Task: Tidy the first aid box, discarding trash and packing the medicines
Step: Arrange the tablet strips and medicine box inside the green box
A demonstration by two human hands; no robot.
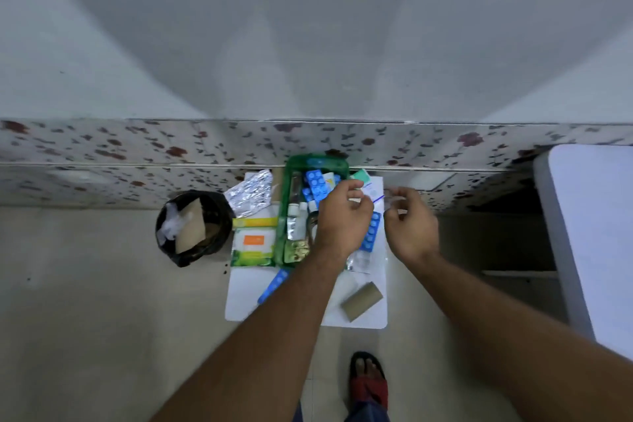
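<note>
A green first aid box [317,162] stands on a small white table [363,320], holding blue blister packs [317,186], tubes and small bottles. My left hand [342,219] hovers over the box's right side. My right hand [412,224] is just right of it. Both pinch a clear plastic pouch with a blue line [376,199] stretched between them. A blue blister strip [371,236] lies under the hands, and another blue strip [274,284] lies by my left forearm.
A black-lined trash bin [193,228] with paper and cardboard stands left of the table. Crumpled foil [250,193], a yellow box [255,222] and a wipes pack [253,247] lie left of the green box. A brown cardboard piece [361,301] sits front right. White furniture [592,233] stands right.
</note>
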